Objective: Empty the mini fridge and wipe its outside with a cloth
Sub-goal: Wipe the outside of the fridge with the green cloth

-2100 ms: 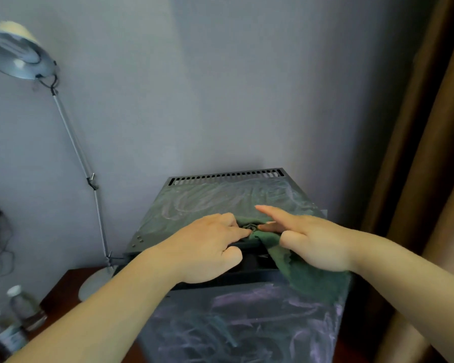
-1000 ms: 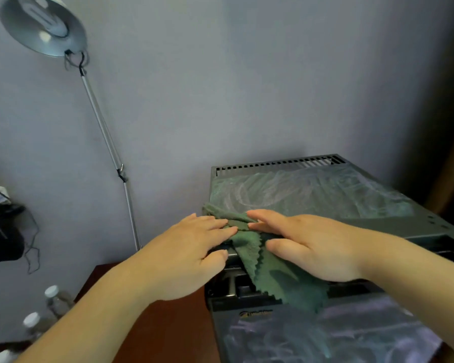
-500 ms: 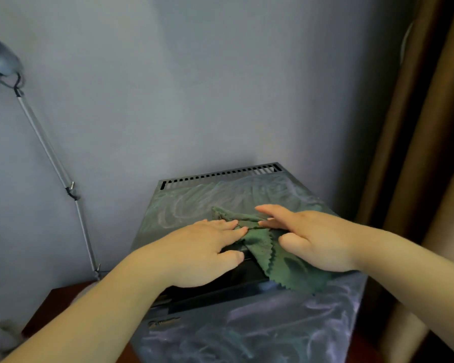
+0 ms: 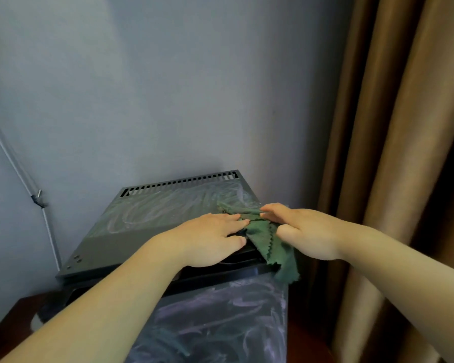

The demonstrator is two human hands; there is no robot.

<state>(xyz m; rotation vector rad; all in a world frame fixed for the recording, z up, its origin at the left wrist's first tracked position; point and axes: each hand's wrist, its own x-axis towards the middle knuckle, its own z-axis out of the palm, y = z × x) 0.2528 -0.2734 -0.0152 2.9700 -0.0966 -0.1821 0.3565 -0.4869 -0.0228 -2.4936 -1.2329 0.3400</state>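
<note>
Left hand (image 4: 210,239), right hand (image 4: 307,231) press cloth (image 4: 270,242), seemingly shifted rightward on fridge (image 4: 142,218).

2 hands (image 4: 210,239) (image 4: 304,231) on cloth (image 4: 271,243) atop mini fridge (image 4: 147,231), fridge backed against wall.
Cloth lies at the top's right front corner, lower end draping over the front edge; left hand flat on its left part, right hand on its right. Vent slots (image 4: 178,183) along top's back edge. Curtain (image 4: 404,153) right of fridge; lamp pole (image 4: 19,174) left, probably its base (image 4: 37,320) on table (image 4: 5,328) below.
</note>
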